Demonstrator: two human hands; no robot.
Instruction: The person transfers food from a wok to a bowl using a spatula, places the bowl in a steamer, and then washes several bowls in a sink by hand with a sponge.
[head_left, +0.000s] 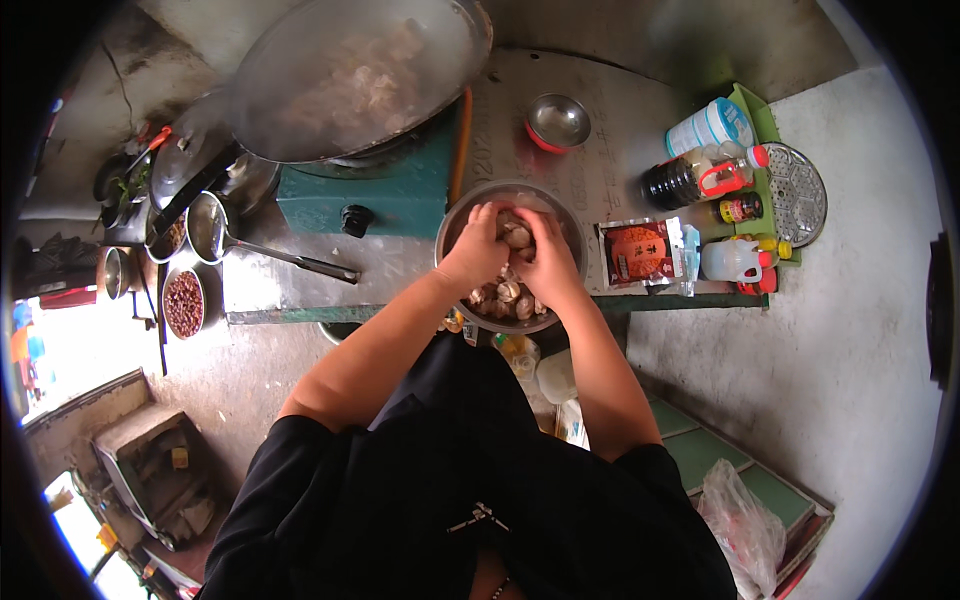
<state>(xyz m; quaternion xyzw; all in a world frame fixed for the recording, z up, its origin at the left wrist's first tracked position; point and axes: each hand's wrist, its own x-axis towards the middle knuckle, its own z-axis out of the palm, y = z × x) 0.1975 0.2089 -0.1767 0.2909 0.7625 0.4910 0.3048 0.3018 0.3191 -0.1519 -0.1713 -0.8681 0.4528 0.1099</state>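
Note:
A round metal bowl (576, 259) near the counter's front edge holds brownish rounded pieces of food (507, 292), their kind unclear. Both hands reach into it, my left hand (477, 247) on the left side and my right hand (550, 259) on the right. Their fingers curve around a cluster of the pieces between them, fingertips nearly meeting at the far side. Up and left, a large steaming wok (270, 112) with chunks of food sits on a teal gas stove (360, 196).
Behind the bowl stands a small metal bowl (559, 122). Right are a red food packet (641, 253), a dark sauce bottle (675, 180) and other containers. A ladle (292, 259) lies left, its head in a metal pot, near a bowl of reddish beans or nuts (184, 304). The wok's handle (196, 191) juts leftward.

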